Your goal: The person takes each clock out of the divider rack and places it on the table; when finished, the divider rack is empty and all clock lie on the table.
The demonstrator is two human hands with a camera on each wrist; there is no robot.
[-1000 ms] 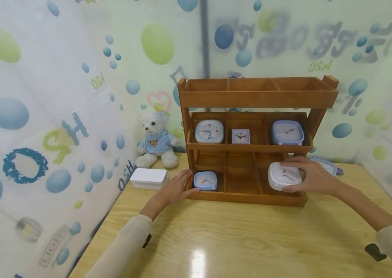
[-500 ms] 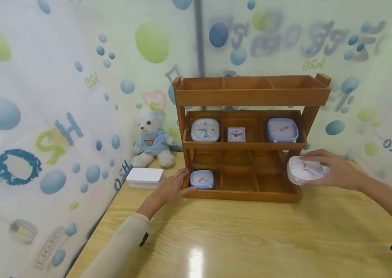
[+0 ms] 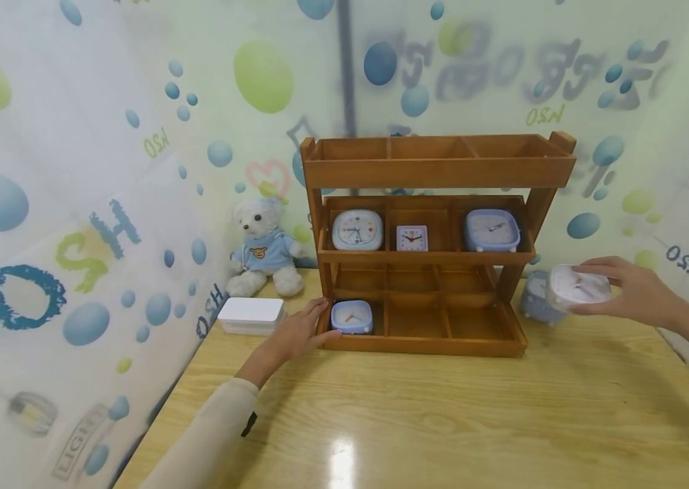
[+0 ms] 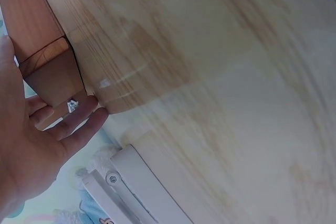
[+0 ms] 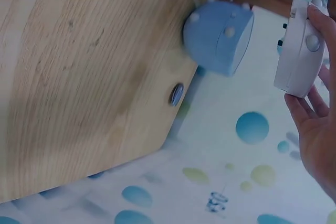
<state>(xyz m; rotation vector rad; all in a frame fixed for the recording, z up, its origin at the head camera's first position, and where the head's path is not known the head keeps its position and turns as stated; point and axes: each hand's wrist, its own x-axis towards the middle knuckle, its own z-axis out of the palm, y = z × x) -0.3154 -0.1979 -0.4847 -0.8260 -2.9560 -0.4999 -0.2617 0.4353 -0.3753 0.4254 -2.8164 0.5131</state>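
My right hand (image 3: pixel 634 288) grips a white alarm clock (image 3: pixel 578 288) in the air, right of the wooden shelf. Its white back edge shows in the right wrist view, between thumb and fingers. Just behind it, a blue alarm clock (image 3: pixel 540 299) stands on the table. My left hand (image 3: pixel 297 334) touches the lower left corner of the wooden shelf (image 3: pixel 439 173), thumb along the front and fingers spread at the side. Beside that thumb, a small blue clock (image 3: pixel 352 317) sits in the bottom left compartment. Several compartments hold nothing.
The middle tier holds a pale blue clock (image 3: pixel 358 230), a small square clock (image 3: pixel 412 238) and a larger blue clock (image 3: pixel 493 230). A white box (image 3: pixel 251 316) and a teddy bear (image 3: pixel 265 248) are on the left. A small oval object (image 5: pixel 177 94) lies near the table edge.
My right hand has carried the white clock out of the bottom right compartment, rightward past the shelf's side. The left hand has stayed at the shelf corner. The view has shifted slightly.
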